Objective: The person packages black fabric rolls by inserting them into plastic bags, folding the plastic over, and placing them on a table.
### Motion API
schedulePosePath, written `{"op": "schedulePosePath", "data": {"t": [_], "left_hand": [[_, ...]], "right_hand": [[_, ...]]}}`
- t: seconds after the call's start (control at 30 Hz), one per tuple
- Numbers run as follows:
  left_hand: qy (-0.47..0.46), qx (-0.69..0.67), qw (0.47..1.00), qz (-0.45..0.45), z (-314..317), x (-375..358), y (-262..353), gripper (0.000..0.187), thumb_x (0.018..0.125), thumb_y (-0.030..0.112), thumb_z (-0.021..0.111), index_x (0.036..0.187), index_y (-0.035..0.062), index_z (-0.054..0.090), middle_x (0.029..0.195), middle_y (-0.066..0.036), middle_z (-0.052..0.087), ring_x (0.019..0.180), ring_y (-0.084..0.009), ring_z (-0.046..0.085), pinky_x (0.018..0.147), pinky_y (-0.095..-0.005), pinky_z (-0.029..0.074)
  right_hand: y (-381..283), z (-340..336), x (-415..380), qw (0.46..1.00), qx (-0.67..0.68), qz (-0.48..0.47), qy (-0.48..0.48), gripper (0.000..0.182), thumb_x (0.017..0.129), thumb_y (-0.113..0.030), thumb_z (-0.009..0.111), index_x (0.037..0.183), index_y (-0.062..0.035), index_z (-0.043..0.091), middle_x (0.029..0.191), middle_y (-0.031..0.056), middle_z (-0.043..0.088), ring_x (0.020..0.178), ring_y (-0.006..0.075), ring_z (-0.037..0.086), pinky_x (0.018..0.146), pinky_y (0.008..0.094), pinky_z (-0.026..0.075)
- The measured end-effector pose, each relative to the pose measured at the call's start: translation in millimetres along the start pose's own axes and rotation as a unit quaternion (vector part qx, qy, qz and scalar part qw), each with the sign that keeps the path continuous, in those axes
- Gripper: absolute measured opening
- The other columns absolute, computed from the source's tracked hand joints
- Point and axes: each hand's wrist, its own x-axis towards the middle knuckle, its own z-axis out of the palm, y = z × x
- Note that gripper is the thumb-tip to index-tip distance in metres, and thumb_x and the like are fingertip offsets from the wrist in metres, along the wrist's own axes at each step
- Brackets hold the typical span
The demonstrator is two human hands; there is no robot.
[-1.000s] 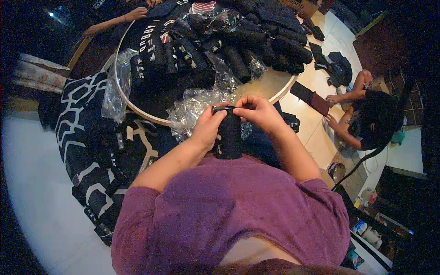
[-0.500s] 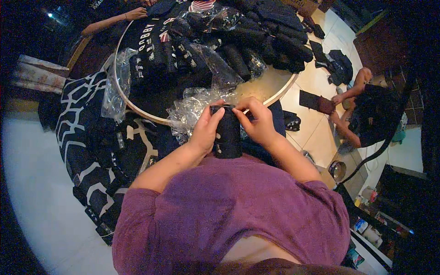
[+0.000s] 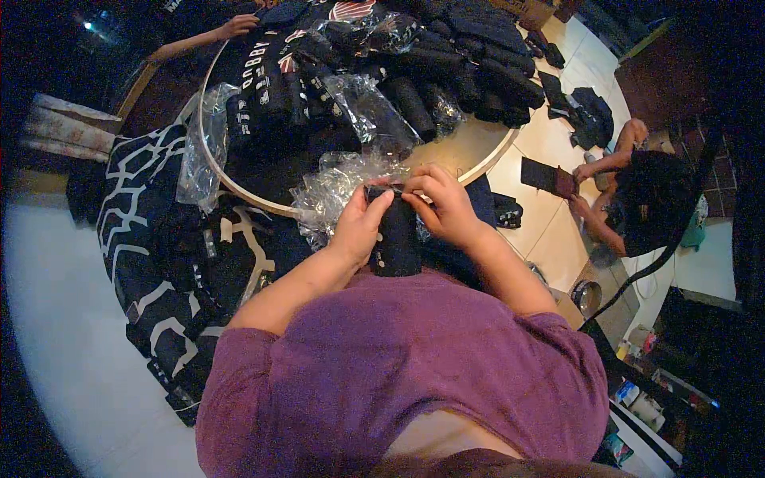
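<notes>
A black rolled cloth piece [image 3: 398,243] with small white marks stands upright against my purple shirt, at the near side of a round table [image 3: 486,163]. My left hand [image 3: 358,223] grips its top left edge between thumb and fingers. At the top right edge, my right hand [image 3: 441,205] pinches the cloth with thumb and index finger. Crumpled clear plastic [image 3: 327,187] lies just beyond my hands on the table. Farther back is a pile of rolled black cloth pieces [image 3: 446,64], some with white print.
Black cloth with white patterns [image 3: 135,215] hangs or lies at the left. Another person's arm [image 3: 191,44] reaches in at the upper left. On the right, a person [image 3: 653,199] handles dark cloth on the tiled floor [image 3: 550,231], near more black cloth [image 3: 590,115].
My right fingers have shifted slightly at the top of the roll. The clear plastic among the rolls has moved. At the upper left, the other person's hand has changed position.
</notes>
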Motion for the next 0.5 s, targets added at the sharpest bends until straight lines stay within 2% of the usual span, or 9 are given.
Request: {"op": "schedulePosePath", "data": {"t": [0.03,0.1,0.13,0.2,0.23,0.3,0.37,0.43,0.5], "left_hand": [[-0.002,0.018,1.000,0.000,-1,0,0,0.031,0.090,0.015,0.056,0.117,0.0053,0.045,0.102,-0.005,0.057,0.090,-0.0120,0.055,0.078,-0.0251,0.047],[-0.002,0.060,0.998,-0.003,-6,-1,-1,0.032,0.091,0.016,0.053,0.119,0.0049,0.044,0.104,-0.006,0.056,0.092,-0.0118,0.055,0.078,-0.0244,0.046],[-0.002,0.102,0.995,-0.007,-9,-1,-2,0.034,0.093,0.018,0.051,0.122,0.0045,0.042,0.106,-0.007,0.056,0.094,-0.0116,0.054,0.078,-0.0238,0.046],[-0.025,0.106,0.994,0.026,-12,-3,-7,0.037,0.094,0.020,0.049,0.125,0.0042,0.041,0.109,-0.007,0.055,0.098,-0.0124,0.052,0.084,-0.0253,0.043],[-0.048,0.108,0.991,0.058,-12,-4,-8,0.040,0.095,0.022,0.047,0.129,0.0038,0.039,0.113,-0.007,0.054,0.102,-0.0133,0.050,0.089,-0.0269,0.041],[-0.062,0.126,0.987,0.078,-11,-9,-6,0.039,0.095,0.022,0.046,0.129,0.0034,0.038,0.114,-0.007,0.053,0.103,-0.0131,0.050,0.089,-0.0267,0.041],[-0.075,0.142,0.982,0.098,-11,-15,-3,0.039,0.096,0.022,0.044,0.129,0.0029,0.037,0.114,-0.008,0.052,0.104,-0.0130,0.049,0.089,-0.0266,0.040],[-0.063,0.243,0.965,0.072,-13,-21,0,0.038,0.097,0.022,0.041,0.128,0.0023,0.037,0.116,-0.008,0.051,0.105,-0.0129,0.047,0.089,-0.0264,0.040],[-0.074,0.230,0.968,0.071,-18,-20,-4,0.041,0.097,0.021,0.042,0.131,0.0011,0.032,0.118,-0.008,0.050,0.105,-0.0129,0.047,0.091,-0.0261,0.039]], "right_hand": [[1,-1,0,1.000,0.000,0.000,0.000,0.015,0.078,-0.013,0.065,0.088,-0.0043,0.056,0.091,0.0139,0.056,0.087,0.0339,0.055,0.074,0.0384,0.046],[2,-1,-1,0.999,-0.016,-0.029,0.004,0.013,0.078,-0.004,0.064,0.088,-0.0020,0.055,0.090,0.0130,0.056,0.085,0.0256,0.057,0.065,0.0305,0.047],[2,0,-3,0.999,-0.016,-0.029,0.005,0.013,0.078,-0.004,0.064,0.088,-0.0020,0.055,0.090,0.0130,0.056,0.085,0.0256,0.057,0.065,0.0305,0.047],[-1,1,-9,0.997,0.047,0.066,-0.010,0.018,0.078,-0.006,0.066,0.091,-0.0028,0.055,0.096,0.0127,0.056,0.087,0.0239,0.057,0.066,0.0297,0.048],[-4,2,-11,0.997,0.047,0.066,-0.010,0.018,0.078,-0.006,0.066,0.091,-0.0028,0.055,0.096,0.0127,0.056,0.087,0.0239,0.057,0.066,0.0297,0.048],[-11,6,-15,0.988,0.110,0.104,0.028,0.032,0.073,-0.018,0.072,0.096,-0.0050,0.054,0.097,0.0144,0.058,0.090,0.0305,0.057,0.074,0.0362,0.047],[-10,14,-21,0.990,0.078,0.100,0.055,0.036,0.073,-0.019,0.073,0.100,-0.0047,0.053,0.098,0.0147,0.058,0.091,0.0299,0.058,0.076,0.0352,0.048],[-8,26,-30,0.991,0.045,0.095,0.082,0.041,0.073,-0.021,0.074,0.103,-0.0044,0.052,0.100,0.0149,0.059,0.091,0.0293,0.059,0.077,0.0343,0.048],[-9,39,-35,0.952,0.217,0.189,0.103,0.044,0.073,-0.022,0.075,0.106,-0.0038,0.051,0.104,0.0160,0.058,0.093,0.0297,0.060,0.081,0.0335,0.048]]}}
